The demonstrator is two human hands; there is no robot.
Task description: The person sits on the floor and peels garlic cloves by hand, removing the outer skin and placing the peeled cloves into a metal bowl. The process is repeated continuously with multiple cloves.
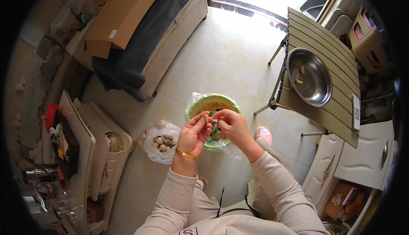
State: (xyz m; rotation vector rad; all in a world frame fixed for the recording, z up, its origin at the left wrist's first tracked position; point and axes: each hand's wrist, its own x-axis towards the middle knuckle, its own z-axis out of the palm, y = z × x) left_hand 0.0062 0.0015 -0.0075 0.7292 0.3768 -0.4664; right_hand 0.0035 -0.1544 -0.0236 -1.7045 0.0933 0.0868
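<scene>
Between its thumb and fingers, my left hand [195, 135] grips a garlic clove [206, 118]. My right hand [233, 127] is close beside the clove, thumb and fingertips drawn together; whether a bit of skin is pinched there is too small to tell. Below both hands stands a green-rimmed bin [214, 96] with a clear plastic liner and scraps inside, partly hidden by the hands. A white plastic bag [150, 148] of garlic bulbs [164, 143] sits open on the floor to the left. Two pale peeled cloves [299, 81] lie in a steel basin [314, 89] on the right.
The basin rests on a slatted folding table [342, 91] with thin legs. At upper left, a cardboard box [127, 14] lies on a couch with a dark cover [127, 62]. White cabinets stand at left [118, 167] and right [361, 153]. A pink slipper [265, 136] is by the bin.
</scene>
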